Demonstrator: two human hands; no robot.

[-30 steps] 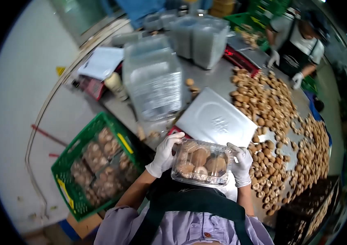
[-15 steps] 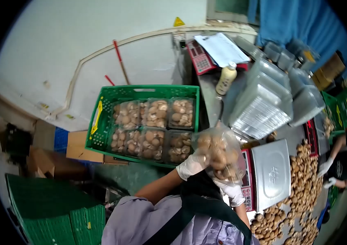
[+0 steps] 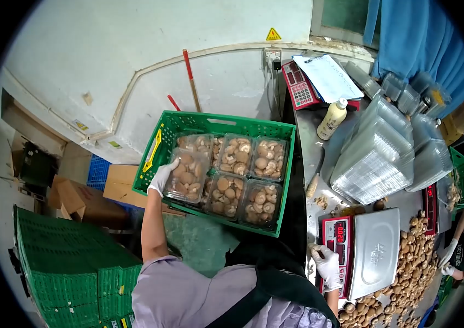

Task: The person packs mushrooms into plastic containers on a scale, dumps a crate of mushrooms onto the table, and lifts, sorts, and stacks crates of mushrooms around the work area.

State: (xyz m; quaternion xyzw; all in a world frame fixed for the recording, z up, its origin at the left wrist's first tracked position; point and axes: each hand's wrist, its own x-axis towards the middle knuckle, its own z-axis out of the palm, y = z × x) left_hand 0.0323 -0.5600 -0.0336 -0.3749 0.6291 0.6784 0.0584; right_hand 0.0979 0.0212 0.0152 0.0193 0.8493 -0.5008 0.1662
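Observation:
My left hand (image 3: 163, 177), in a white glove, grips the left edge of a clear plastic punnet of mushrooms (image 3: 187, 178). That punnet is at the front left of the green crate (image 3: 232, 127), partly covering punnets behind it. Several other filled punnets, such as the mushroom punnet (image 3: 261, 203) at the front right, sit in the crate. At the left edge of the red digital scale (image 3: 335, 240), my gloved right hand (image 3: 326, 267) is empty, its fingers loosely bent and apart. The scale's metal pan (image 3: 375, 252) bears nothing.
Loose mushrooms (image 3: 407, 262) cover the table's right side. Stacked clear trays (image 3: 374, 158), a bottle (image 3: 332, 118) and a wooden-handled knife (image 3: 314, 185) are farther back. Another person's gloved hand (image 3: 448, 252) is at far right. Folded green crates (image 3: 68, 262) stand at lower left.
The mushroom punnet, held between both hands by the scale, has moved left into the crate with my left hand. My right hand has let go and is beside the scale. The view has shifted.

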